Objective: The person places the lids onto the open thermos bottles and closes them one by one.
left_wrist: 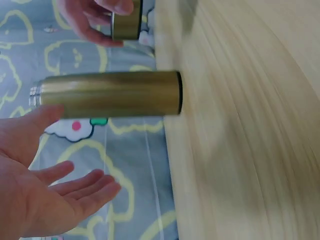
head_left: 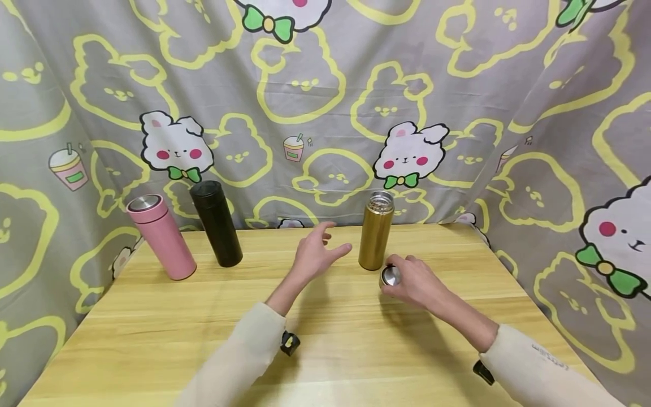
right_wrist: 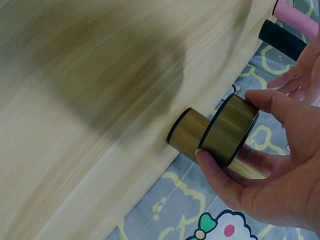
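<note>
A gold thermos bottle (head_left: 375, 237) stands upright on the wooden table, its steel threaded mouth bare at the top. Just right of it, my right hand (head_left: 414, 281) grips the gold lid (right_wrist: 228, 131) between thumb and fingers, and the lid's silver top faces up in the head view. My left hand (head_left: 316, 252) hovers to the left of the bottle, fingers spread and holding nothing. In the left wrist view the thumb of that hand overlaps the bottle near its neck.
A pink thermos (head_left: 163, 237) and a black thermos (head_left: 217, 224) stand upright at the table's left back, both with lids on. Behind the wooden table (head_left: 325, 350) hangs a grey curtain (head_left: 325, 186) with cartoon prints, which also wraps both sides.
</note>
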Tool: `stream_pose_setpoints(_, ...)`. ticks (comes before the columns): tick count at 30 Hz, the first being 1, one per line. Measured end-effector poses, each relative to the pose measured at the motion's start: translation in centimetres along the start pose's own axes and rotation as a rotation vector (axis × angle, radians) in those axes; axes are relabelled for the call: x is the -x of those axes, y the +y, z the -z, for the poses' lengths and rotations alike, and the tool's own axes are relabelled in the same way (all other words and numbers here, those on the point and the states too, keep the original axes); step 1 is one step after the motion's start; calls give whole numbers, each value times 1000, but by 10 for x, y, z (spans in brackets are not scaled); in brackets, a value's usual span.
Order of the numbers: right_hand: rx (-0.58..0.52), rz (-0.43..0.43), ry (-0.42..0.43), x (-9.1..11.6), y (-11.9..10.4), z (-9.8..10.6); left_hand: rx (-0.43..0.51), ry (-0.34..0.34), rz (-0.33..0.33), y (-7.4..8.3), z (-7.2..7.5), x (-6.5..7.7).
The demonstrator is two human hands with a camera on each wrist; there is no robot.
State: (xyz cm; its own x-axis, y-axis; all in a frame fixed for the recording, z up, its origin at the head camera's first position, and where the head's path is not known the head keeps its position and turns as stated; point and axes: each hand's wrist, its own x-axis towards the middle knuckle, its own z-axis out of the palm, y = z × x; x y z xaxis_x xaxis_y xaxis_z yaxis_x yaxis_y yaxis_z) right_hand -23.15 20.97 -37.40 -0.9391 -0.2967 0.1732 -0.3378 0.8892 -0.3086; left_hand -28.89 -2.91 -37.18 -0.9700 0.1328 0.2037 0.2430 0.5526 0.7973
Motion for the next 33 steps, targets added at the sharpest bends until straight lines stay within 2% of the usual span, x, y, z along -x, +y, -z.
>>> stream_pose_setpoints(8,-12,-16,-6,2,1,-1,58,52,24,24,-31,-20)
stream_pose_setpoints(13,-28,-17,-18,3,3,-2,87,61,22,32,-44,-30)
stream_pose_setpoints(20,-22,-28,-29,1,2,-2,130,60,15,30,-62,-39)
stream_pose_setpoints(25,-19,-28,-36,0,0,-3,181,91,17,26,-74,-42)
stream_pose_setpoints(33,-6,-21,-31,-2,-2,-5,223,104,74,23,-83,-45)
